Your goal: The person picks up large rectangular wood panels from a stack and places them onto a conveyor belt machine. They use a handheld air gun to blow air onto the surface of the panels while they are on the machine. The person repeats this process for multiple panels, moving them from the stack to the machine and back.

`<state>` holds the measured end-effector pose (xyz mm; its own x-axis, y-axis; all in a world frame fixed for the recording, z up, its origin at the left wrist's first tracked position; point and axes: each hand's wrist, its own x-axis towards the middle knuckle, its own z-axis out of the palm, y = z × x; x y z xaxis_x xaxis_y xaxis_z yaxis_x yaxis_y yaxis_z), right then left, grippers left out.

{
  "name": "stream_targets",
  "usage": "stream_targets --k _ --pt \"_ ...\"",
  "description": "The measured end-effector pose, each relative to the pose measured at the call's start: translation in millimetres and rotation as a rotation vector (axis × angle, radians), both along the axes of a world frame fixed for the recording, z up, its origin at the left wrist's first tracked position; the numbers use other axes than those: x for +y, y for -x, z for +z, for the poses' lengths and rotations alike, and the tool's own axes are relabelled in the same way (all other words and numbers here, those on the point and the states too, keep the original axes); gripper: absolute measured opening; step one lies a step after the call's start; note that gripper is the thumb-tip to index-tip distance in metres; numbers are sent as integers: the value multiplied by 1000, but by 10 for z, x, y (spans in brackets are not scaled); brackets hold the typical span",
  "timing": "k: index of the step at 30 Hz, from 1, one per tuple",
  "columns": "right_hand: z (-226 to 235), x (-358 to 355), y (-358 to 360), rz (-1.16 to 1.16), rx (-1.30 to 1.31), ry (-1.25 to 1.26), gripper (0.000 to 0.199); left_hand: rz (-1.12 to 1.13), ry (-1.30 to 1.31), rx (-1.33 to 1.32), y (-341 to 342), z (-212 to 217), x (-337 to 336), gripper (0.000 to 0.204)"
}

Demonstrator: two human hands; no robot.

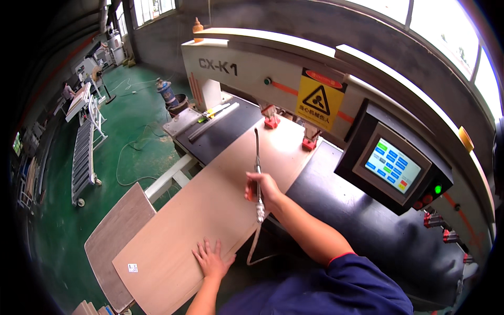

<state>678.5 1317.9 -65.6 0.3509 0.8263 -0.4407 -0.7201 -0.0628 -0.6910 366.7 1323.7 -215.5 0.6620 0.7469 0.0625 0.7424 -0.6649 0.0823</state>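
A long light-brown wooden panel (210, 202) lies slantwise, its far end on the machine's black table (328, 189) under the red clamp feet (271, 122). My left hand (212, 259) rests flat on the panel near its right edge, fingers spread. Above the panel, my right hand (264, 190) is closed round an air blow gun (258, 163) with a long thin nozzle pointing away from me. From the gun's lower end a pale hose (254, 244) hangs past the panel's edge. A small white label (133, 268) is stuck on the panel's near left corner.
Beneath the near end is a grey-brown board (118, 239). The machine's beam (252, 65) spans the far side, with a touch screen (394, 164) at right. A roller conveyor (84, 152) and a blue cylindrical machine (167, 93) stand on the green floor (126, 163).
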Motion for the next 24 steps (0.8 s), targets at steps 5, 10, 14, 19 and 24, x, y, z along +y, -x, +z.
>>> stream_targets --k 5,10,14,19,24 --pt "-716 -862 77 -141 129 137 27 -25 -39 26 -32 -13 -9 85" --pt "-1061 -1527 35 -324 145 236 28 -18 -31 41 -18 1 -25 86" --pt "-990 -1895 176 -444 104 261 25 -23 -10 59 -39 54 -33 86" --pt "-907 -2158 453 -516 54 317 24 -24 -60 63 4 -12 -40 84" --pt "-946 -2460 679 -450 -24 380 22 -19 -66 70 -1 -17 -64 85"
